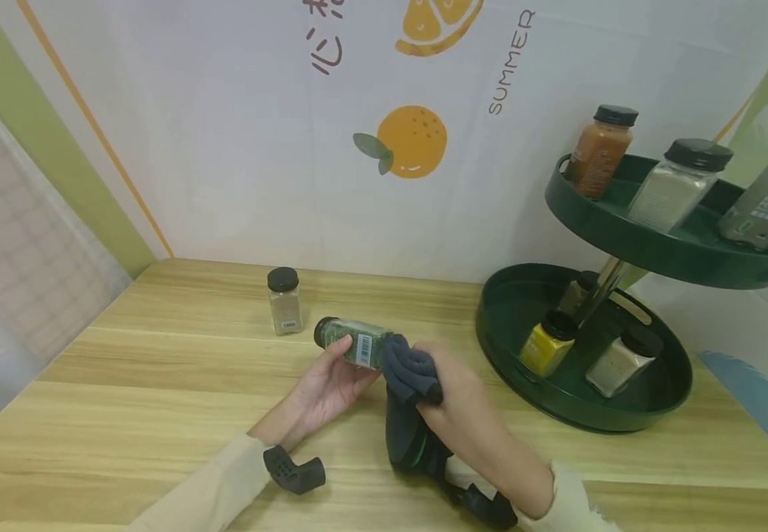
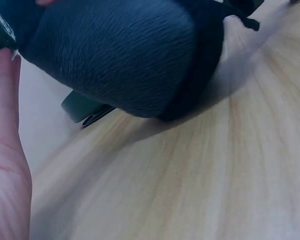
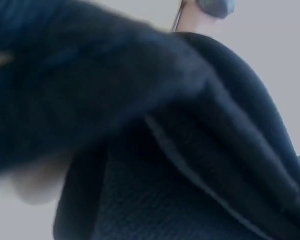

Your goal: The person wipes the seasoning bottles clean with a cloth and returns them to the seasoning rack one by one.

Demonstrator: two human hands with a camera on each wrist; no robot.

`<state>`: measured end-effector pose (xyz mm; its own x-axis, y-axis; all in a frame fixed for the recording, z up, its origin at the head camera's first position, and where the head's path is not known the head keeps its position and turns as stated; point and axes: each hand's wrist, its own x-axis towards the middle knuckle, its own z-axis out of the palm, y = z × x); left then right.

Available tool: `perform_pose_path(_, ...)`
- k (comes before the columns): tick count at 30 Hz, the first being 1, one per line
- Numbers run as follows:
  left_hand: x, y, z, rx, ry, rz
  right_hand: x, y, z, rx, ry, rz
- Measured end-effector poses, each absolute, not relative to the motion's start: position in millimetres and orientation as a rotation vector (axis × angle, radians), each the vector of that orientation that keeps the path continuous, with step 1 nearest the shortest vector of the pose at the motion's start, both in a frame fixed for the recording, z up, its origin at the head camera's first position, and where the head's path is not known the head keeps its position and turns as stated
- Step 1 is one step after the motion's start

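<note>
My left hand grips a spice jar of green flakes, tipped on its side with the black lid to the left and a barcode label facing up. A bunched dark grey cloth is held in my right hand, pressed against the base end of the jar. The cloth's loose end hangs toward the table. In the left wrist view the cloth fills the top, beside the fingers. Dark folds of the cloth cover most of the right wrist view and hide the fingers there.
A small jar with a black lid stands upright at the back of the wooden table. To the right is a dark green two-tier rack, its upper and lower trays each holding several spice jars. A printed white curtain hangs behind.
</note>
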<state>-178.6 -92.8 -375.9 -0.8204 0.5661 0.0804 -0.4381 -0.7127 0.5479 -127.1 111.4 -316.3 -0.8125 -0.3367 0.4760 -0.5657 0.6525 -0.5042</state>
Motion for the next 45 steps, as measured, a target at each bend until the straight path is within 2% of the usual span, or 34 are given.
perform_pose_path(8,-180,-92,-376,0.33,0.832,2.431,-116,104,-316,0.88,-2.487,0.961)
perform_pose_path(18,-179,-91,-377,0.274,0.783,2.45,-142,120,-322,0.649,-2.474,0.932)
perform_pose_path(32,-180,-92,-378,0.315,0.847,2.444,-119,106,-312,0.76,-2.501,0.93)
perform_pose_path(45,-177,-89,-378,0.366,0.938,2.358,-144,127,-314,0.548,-2.53,0.935)
